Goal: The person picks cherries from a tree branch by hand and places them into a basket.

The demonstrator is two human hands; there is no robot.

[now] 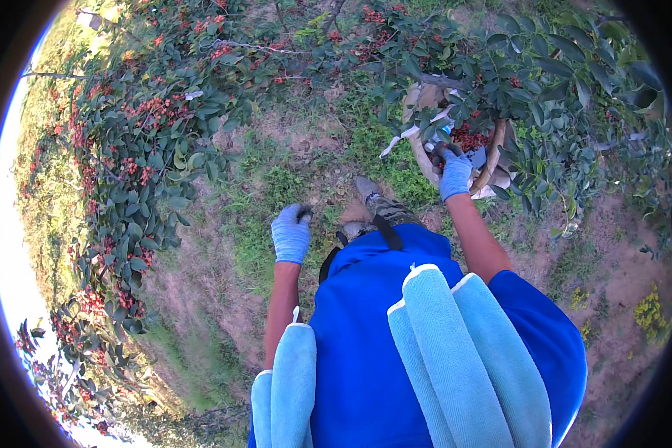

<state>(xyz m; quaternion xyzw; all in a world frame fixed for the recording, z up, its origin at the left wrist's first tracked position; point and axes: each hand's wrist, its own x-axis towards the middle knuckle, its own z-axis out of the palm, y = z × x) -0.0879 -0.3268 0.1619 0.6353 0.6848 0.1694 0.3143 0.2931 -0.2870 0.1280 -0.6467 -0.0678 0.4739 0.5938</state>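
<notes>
My right hand, in a blue glove with dark fingertips, reaches over the near left side of a basket. Its fingers are curled, and a few red berries show beside them; whether it grips any cannot be told. Red berry clusters lie in the basket, along with a plastic bottle and a grey flat object, under overhanging leaves. Pale cloth lines the basket's rim. My left hand, gloved alike, hangs over the ground left of my legs with its fingers bent; its fingertips are partly hidden.
Shrubs with red berry clusters curve along the left and top. A leafy branch hangs over the basket from the right. Weeds grow on the soil around my shoes. A light blue towel hangs over my blue top.
</notes>
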